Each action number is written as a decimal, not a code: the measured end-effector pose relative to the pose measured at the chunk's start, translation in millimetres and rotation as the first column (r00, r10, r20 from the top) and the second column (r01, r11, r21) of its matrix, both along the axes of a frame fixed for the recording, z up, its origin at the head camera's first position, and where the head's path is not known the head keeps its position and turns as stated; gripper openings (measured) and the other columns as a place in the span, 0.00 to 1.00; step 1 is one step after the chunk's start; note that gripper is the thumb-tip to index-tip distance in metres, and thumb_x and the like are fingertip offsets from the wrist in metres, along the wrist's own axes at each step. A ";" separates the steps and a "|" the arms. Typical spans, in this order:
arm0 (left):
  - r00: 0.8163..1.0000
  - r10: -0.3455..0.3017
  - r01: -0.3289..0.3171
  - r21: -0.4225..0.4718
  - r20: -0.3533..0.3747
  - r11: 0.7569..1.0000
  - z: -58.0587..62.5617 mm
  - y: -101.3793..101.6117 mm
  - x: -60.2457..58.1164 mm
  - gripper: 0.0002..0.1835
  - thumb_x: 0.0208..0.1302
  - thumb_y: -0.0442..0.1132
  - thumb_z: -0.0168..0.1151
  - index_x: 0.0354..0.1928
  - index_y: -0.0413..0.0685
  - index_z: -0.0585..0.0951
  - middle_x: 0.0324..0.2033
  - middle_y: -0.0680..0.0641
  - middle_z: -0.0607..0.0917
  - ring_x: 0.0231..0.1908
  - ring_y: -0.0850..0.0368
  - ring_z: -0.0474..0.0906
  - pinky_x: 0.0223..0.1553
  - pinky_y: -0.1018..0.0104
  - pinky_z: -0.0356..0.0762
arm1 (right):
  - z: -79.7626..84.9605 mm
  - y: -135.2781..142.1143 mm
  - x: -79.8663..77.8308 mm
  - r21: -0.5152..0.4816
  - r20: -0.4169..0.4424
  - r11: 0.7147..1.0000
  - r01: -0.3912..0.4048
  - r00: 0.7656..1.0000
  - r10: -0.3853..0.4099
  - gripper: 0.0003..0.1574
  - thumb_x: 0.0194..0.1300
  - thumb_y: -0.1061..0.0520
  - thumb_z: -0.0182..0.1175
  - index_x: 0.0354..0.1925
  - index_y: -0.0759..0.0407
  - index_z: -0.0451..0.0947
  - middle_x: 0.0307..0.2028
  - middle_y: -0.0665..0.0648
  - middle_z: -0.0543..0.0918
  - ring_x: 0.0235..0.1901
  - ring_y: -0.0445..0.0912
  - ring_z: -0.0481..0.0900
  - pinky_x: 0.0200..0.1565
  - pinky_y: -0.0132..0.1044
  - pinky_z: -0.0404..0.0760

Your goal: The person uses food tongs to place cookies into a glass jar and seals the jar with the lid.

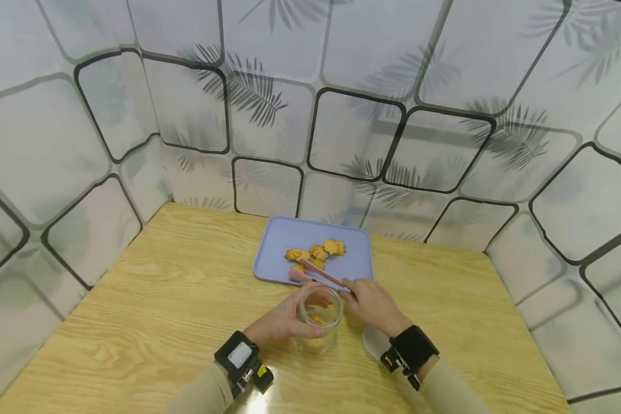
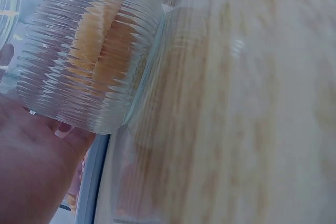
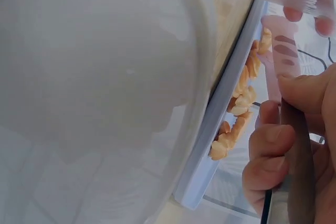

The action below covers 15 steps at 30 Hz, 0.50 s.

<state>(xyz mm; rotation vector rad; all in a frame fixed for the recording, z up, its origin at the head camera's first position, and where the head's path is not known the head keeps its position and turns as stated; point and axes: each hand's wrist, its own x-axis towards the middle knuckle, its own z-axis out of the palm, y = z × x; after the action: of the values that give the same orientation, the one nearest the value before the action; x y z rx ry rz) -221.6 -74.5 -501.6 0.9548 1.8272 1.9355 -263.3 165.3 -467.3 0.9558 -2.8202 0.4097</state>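
Observation:
My left hand (image 1: 279, 323) grips a clear glass jar (image 1: 318, 344), thumb across its near side and fingers around the far side. The ribbed jar stands on the table with its mouth uncovered; the left wrist view shows cookies (image 2: 102, 48) inside it. In my right hand (image 1: 376, 305) is a pair of tongs (image 1: 327, 276) with pink tips and dark handles, pinched between thumb and fingers. Its tips spread over the near part of a blue tray (image 1: 276, 238). Several golden cookies (image 1: 334, 247) lie on that tray, some close around the tong tips.
A round whitish lid (image 1: 374, 343) lies on the wooden table (image 1: 186, 299) right of the jar, under my right wrist, and fills much of the right wrist view. Patterned curtains (image 1: 269, 121) enclose the table at the back and both sides.

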 end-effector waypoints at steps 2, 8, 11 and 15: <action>1.000 -0.005 0.005 0.004 -0.006 1.000 -0.2 1.0 0.1 0.39 0.60 0.41 0.74 0.71 0.56 0.65 0.65 0.40 0.73 0.68 0.40 0.67 0.65 0.41 0.71 | -1.1 3.1 2.7 -0.017 -0.010 1.000 0.000 1.000 0.000 0.04 0.70 0.57 0.64 0.38 0.56 0.82 0.20 0.47 0.74 0.21 0.38 0.68 0.24 0.32 0.68; 1.000 -0.023 0.023 0.002 -0.005 1.000 0.1 0.7 0.3 0.39 0.61 0.41 0.74 0.71 0.53 0.65 0.66 0.38 0.71 0.68 0.37 0.65 0.65 0.41 0.71 | 0.4 12.7 15.5 -0.052 0.016 0.999 0.016 1.000 -0.015 0.15 0.70 0.57 0.64 0.51 0.64 0.85 0.21 0.46 0.73 0.21 0.36 0.65 0.25 0.29 0.65; 1.000 -0.015 0.015 -0.006 -0.003 1.000 -0.3 -0.6 0.2 0.39 0.61 0.41 0.74 0.71 0.54 0.65 0.67 0.35 0.71 0.68 0.36 0.65 0.64 0.42 0.73 | 5.2 18.4 22.1 -0.088 0.067 0.996 0.026 0.998 -0.020 0.20 0.72 0.56 0.63 0.55 0.66 0.83 0.20 0.46 0.69 0.20 0.35 0.62 0.24 0.29 0.63; 1.000 0.003 -0.003 -0.023 -0.018 1.000 -1.0 -1.2 -0.1 0.42 0.61 0.43 0.75 0.73 0.51 0.62 0.65 0.33 0.72 0.67 0.34 0.66 0.63 0.43 0.75 | 13.3 30.0 29.1 -0.150 0.139 0.988 0.037 0.990 -0.016 0.23 0.74 0.55 0.60 0.61 0.68 0.80 0.18 0.45 0.63 0.18 0.34 0.55 0.24 0.29 0.57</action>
<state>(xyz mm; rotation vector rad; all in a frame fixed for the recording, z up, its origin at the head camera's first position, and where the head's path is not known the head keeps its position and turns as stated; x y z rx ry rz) -221.7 -75.7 -502.5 0.9659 1.8581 1.9091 -234.2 195.2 -454.0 0.8894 -2.8676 0.7026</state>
